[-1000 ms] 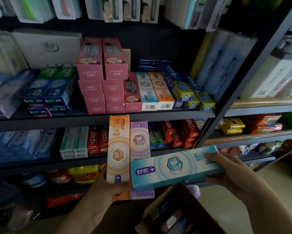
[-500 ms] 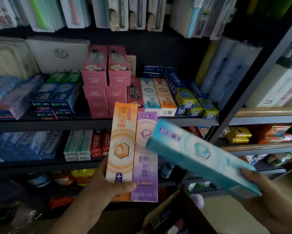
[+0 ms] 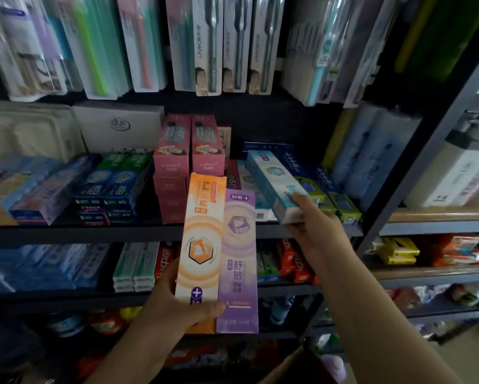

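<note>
My left hand (image 3: 177,309) grips two upright toothpaste boxes side by side, an orange box (image 3: 201,239) and a purple box (image 3: 238,256), with my thumb across their lower fronts. My right hand (image 3: 313,228) holds the near end of a teal toothpaste box (image 3: 271,181). That box points away from me into the middle shelf, above a row of similar boxes and next to blue and yellow boxes (image 3: 324,192). Pink boxes (image 3: 188,151) are stacked just left of it.
Dark metal shelves (image 3: 94,231) hold many toothpaste boxes, with toothbrush packs (image 3: 210,51) hanging above. A slanted shelf post (image 3: 415,167) stands to the right, with further shelves beyond. A brown cardboard box (image 3: 302,367) sits at the bottom edge below my arms.
My right hand swung the teal box from lying crosswise in front of me to pointing into the middle shelf, and lifted it there. My left hand with the two boxes rose slightly.
</note>
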{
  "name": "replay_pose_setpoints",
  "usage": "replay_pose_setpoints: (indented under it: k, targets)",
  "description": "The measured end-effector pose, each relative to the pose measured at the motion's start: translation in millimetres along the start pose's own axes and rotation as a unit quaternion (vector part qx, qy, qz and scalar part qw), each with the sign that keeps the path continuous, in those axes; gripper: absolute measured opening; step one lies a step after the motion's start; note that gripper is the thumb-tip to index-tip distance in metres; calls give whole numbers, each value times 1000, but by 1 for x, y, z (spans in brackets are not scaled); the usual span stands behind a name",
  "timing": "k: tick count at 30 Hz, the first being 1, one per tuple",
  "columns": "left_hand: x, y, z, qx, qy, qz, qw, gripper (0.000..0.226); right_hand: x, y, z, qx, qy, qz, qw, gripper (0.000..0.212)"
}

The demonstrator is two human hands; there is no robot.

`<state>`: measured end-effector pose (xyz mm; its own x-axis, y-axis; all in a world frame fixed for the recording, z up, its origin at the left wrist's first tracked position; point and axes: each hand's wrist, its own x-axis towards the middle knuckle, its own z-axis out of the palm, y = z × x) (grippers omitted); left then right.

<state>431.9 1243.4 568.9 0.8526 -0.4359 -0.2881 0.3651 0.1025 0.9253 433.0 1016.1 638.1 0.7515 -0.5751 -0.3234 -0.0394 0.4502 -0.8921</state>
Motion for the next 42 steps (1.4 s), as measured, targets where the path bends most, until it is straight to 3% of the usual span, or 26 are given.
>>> replay_pose_setpoints:
  k: [3, 6, 8, 10, 12, 15, 19, 25, 28, 35, 37, 39, 42]
  targets:
    - [1, -3, -2, 6, -14, 16, 1000, 103, 17, 2, 25, -58, 28, 2, 998, 33]
    - [3, -13, -8, -1, -13, 26, 1000, 92, 31, 7, 40, -143, 54, -13, 988, 41]
    - [7, -19, -13, 30, -6, 38, 999, 112, 38, 9, 42, -181, 48, -8, 982, 42]
    - [11, -24, -16, 49, 1, 48, 998, 128, 40, 12, 39, -169, 24, 4, 985, 28]
    - [14, -30, -20, 55, 5, 52, 997, 125, 38, 16, 35, -125, 9, 14, 992, 20]
    - [18, -38, -25, 66, 4, 56, 996, 117, 38, 22, 31, -74, 11, 0, 997, 31]
    - [22, -45, -31, 73, 7, 53, 996, 113, 42, 25, 33, -97, 18, -20, 995, 41]
    - [28, -55, -36, 73, 7, 56, 996, 116, 59, 19, 36, -236, 27, -61, 969, 6]
    - [30, -58, -37, 69, 12, 54, 996, 117, 62, 11, 37, -282, 31, -69, 956, 15]
    - [27, -55, -34, 55, 9, 46, 997, 120, 62, 14, 35, -248, 11, -75, 966, 15]
    - [22, -51, -31, 47, 4, 40, 998, 121, 62, 17, 30, -223, 4, -86, 971, 3]
    - [18, -45, -27, 42, -7, 37, 998, 122, 56, 21, 19, -270, 25, -123, 955, 29]
    - [12, -37, -22, -22, -51, 2, 998, 124, 29, 24, 1, -333, 7, -185, 925, 27]
